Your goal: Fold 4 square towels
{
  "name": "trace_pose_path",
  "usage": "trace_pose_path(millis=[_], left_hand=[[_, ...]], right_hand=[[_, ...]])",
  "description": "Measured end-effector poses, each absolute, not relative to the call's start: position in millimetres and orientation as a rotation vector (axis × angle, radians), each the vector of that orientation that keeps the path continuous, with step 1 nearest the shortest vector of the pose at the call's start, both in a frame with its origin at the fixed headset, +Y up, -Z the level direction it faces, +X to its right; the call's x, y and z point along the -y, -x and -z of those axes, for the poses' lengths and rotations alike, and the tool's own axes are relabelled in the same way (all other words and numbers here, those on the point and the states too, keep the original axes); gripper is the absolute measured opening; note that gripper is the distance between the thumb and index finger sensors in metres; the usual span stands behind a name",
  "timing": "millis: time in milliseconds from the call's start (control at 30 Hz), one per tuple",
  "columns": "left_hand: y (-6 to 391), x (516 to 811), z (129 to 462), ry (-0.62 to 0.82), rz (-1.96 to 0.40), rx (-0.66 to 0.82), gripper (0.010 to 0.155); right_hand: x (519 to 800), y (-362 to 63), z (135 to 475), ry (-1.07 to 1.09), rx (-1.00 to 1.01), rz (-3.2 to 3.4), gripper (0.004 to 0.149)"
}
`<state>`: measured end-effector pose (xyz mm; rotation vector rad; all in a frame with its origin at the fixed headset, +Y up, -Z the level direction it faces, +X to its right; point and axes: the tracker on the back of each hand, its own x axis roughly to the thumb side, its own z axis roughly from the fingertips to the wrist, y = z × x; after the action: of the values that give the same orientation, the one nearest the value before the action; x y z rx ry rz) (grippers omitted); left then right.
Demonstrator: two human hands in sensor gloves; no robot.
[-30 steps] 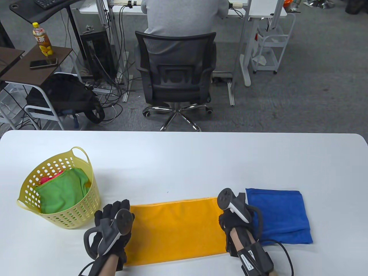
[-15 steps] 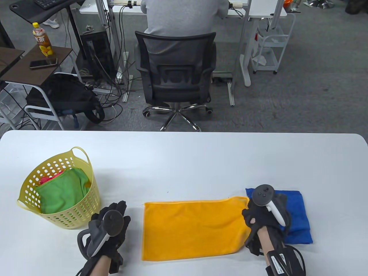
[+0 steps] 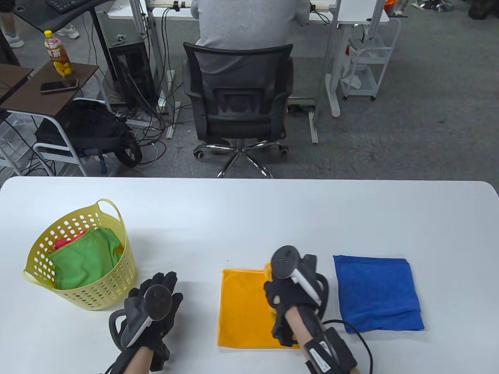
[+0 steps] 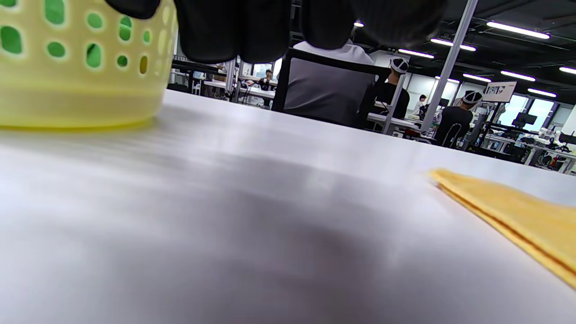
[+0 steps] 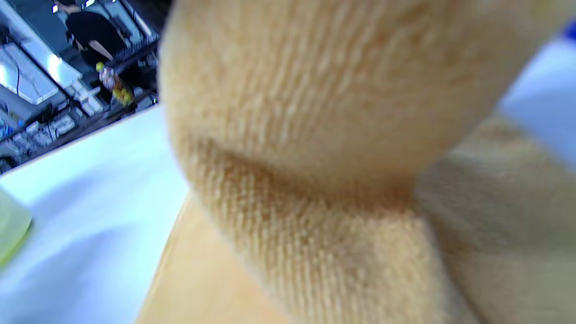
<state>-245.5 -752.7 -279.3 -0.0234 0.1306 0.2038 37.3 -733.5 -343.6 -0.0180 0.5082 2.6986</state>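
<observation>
On the near middle of the white table (image 3: pixel 249 210) lies the orange towel (image 3: pixel 241 311), its right part lifted and folded over toward the left. The right hand (image 3: pixel 290 298) sits over that raised fold; its fingers are hidden under the cloth, so I cannot tell the grip. Left of the towel, the left hand (image 3: pixel 154 311) rests flat with fingers spread, apart from it. A folded blue towel (image 3: pixel 376 292) lies to the right. The yellow basket (image 3: pixel 113 280) at far left holds a green towel (image 3: pixel 84 261).
</observation>
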Motion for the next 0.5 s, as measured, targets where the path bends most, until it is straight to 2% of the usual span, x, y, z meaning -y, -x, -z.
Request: trace_pose_path(millis=[133,200,300,400,500], left_hand=[[249,753,279,0.014,-0.215,-0.139,0.063],[250,753,280,0.016,-0.22,-0.142,0.063],[250,754,281,0.022,-0.221,-0.141,0.063],[249,755,283,0.037,-0.221,-0.134,0.063],[247,756,283,0.044,-0.216,-0.126,0.063]], right_hand=[[774,10,346,-0.014,-0.68,-2.7,0.052],[778,13,344,-0.036,-0.709,-2.671,0.052],[771,7,342,-0.093,-0.76,-2.516,0.063],[758,8,333,-0.266,-0.91,-2.04,0.074],[734,-1,325,-0.367,-0.93,-1.828,0.077]])
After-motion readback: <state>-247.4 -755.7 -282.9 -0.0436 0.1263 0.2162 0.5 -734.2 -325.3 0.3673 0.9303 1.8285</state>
